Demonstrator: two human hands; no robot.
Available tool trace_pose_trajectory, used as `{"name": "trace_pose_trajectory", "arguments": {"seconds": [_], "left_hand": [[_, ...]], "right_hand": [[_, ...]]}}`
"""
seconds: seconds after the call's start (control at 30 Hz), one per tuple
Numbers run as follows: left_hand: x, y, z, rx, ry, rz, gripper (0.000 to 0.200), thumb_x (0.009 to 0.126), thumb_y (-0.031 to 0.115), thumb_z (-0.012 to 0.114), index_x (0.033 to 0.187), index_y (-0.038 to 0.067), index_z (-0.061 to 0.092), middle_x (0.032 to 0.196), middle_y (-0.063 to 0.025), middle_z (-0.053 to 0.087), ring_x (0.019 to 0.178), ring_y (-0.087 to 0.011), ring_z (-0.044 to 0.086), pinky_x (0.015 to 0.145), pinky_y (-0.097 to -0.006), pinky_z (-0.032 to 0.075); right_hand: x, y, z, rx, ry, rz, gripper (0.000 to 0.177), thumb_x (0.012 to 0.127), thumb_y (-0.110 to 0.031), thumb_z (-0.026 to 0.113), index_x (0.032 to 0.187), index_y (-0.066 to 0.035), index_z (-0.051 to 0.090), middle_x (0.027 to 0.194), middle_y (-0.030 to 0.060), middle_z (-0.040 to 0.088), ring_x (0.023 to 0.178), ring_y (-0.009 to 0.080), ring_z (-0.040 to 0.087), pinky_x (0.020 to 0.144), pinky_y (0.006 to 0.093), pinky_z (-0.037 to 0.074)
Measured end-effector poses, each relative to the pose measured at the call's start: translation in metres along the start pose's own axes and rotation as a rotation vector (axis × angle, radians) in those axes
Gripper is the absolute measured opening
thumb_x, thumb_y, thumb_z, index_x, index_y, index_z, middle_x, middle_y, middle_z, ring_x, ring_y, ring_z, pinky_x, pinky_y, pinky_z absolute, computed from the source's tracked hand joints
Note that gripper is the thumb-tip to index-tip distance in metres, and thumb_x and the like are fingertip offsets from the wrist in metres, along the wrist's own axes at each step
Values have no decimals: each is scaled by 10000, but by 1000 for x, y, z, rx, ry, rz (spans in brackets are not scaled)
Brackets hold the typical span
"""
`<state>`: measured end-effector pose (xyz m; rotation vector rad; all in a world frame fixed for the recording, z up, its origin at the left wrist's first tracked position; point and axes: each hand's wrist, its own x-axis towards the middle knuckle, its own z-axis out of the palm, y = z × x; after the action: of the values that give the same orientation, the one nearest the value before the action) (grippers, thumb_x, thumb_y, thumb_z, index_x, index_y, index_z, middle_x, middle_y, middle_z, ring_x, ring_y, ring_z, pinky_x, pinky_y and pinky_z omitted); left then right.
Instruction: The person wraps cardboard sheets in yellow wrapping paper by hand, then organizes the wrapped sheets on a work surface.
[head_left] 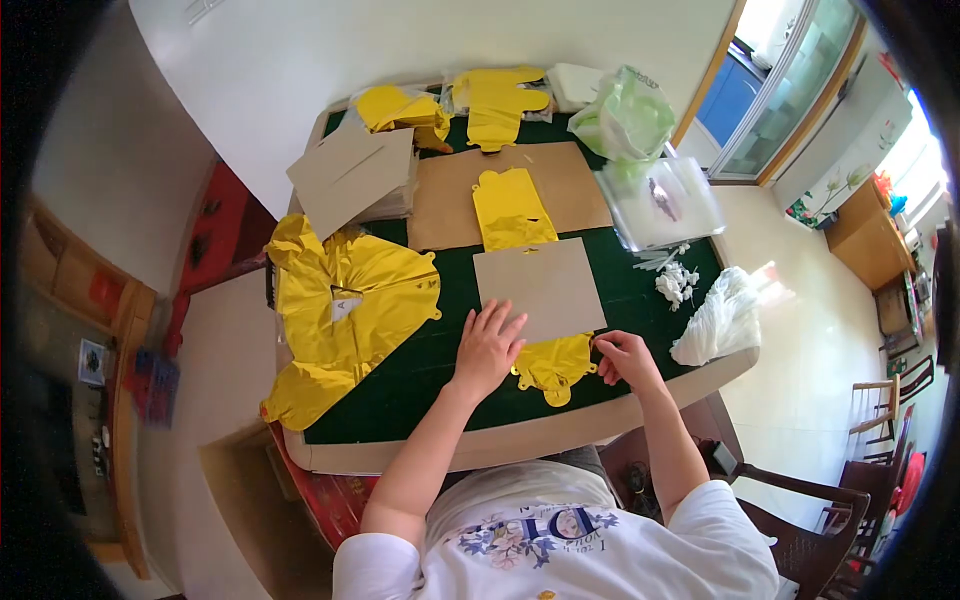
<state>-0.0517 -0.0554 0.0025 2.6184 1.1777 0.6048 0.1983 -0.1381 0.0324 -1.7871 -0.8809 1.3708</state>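
Observation:
In front of me a grey-brown cardboard sheet point(540, 290) lies over a flat yellow foil balloon point(555, 368), whose near end with small tabs sticks out below the sheet. My left hand point(488, 348) rests on the sheet's lower left corner, fingers spread and palm down. At the foil's right edge, the fingers of my right hand point(625, 360) are curled together in a pinch on it. Just beyond the sheet, another flat yellow foil piece point(512, 205) lies on a brown cardboard panel point(575, 190).
A large crumpled pile of yellow foil point(350, 300) covers the table's left side. Cardboard sheets point(355, 180) are stacked behind it. To the right are clear plastic sleeves point(660, 205), white ties point(677, 285) and a white plastic bundle point(720, 320). A green-white bag point(625, 115) stands at the back.

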Motion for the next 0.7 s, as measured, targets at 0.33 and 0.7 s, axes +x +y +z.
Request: {"name": "trace_pose_trajectory", "arguments": {"seconds": [0.33, 0.7], "left_hand": [[0, 0, 1, -6, 5, 1, 391, 896, 268, 595, 1269, 155, 552, 1374, -130, 450, 1318, -312, 368, 1094, -508, 280], [-10, 3, -14, 14, -75, -10, 389, 897, 270, 595, 1265, 151, 553, 1394, -144, 426, 1332, -306, 355, 1088, -550, 268]], "right_hand": [[-10, -7, 17, -146, -57, 87, 225, 899, -216, 623, 871, 6, 648, 535, 33, 565, 383, 85, 478, 364, 237, 369], [-33, -13, 18, -278, -176, 104, 233, 898, -229, 633, 840, -3, 639, 484, 11, 520, 378, 87, 468, 370, 263, 355]]}}
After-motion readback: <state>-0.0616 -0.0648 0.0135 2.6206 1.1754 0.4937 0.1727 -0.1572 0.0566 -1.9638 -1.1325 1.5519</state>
